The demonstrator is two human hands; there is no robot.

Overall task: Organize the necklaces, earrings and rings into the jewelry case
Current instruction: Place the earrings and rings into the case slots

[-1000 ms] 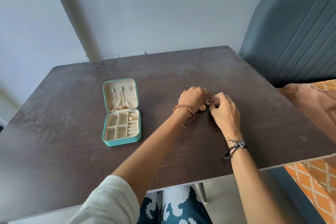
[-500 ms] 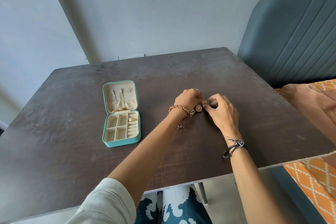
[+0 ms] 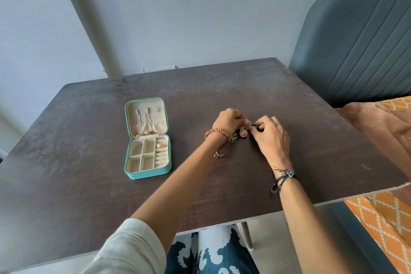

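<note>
A teal jewelry case (image 3: 131, 163) lies open on the dark table (image 3: 77, 140), left of my hands. Gold necklaces (image 3: 145, 132) hang in its lid and a gold ring (image 3: 160, 145) sits in the ring rolls. My left hand (image 3: 228, 121) and my right hand (image 3: 270, 134) meet at mid-table, both pinching small gold jewelry pieces. A round gold earring (image 3: 243, 133) dangles between them, and a triangular one (image 3: 234, 138) hangs by my left wrist. Another small piece (image 3: 219, 154) lies on the table under my left forearm.
A blue-grey upholstered headboard (image 3: 355, 46) stands behind the table's right side. Orange patterned bedding (image 3: 382, 213) and a brown cloth (image 3: 382, 127) lie to the right. The table's near edge runs above my patterned trousers (image 3: 213, 253).
Both hands stayed together at mid-table, working the small gold pieces. The round earring now dangles lower between them. The case has not moved.
</note>
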